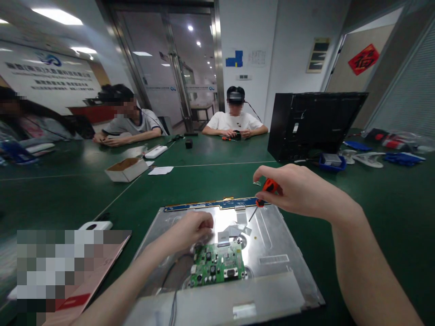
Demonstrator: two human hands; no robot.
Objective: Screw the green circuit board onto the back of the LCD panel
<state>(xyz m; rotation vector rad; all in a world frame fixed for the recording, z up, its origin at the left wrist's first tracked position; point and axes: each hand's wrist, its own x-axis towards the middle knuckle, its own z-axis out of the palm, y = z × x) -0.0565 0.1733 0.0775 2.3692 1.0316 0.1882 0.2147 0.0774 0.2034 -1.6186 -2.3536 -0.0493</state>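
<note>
A silver metal panel lies flat on the green table, with a green circuit board on it and a blue strip board along its far edge. My right hand is closed on a red and black screwdriver, whose thin shaft points down and left above the panel's far right part. Just beyond the green board's upper left corner is my left hand, its fingers curled; whatever they hold, if anything, is hidden. Clear tape and a flat ribbon cable lie between the two boards. Dark wires run from the green board's left side.
A black monitor stands at the back right near a blue tray. An open cardboard box and white papers are at the back left. A pink folder lies at the left. Several people sit across the table.
</note>
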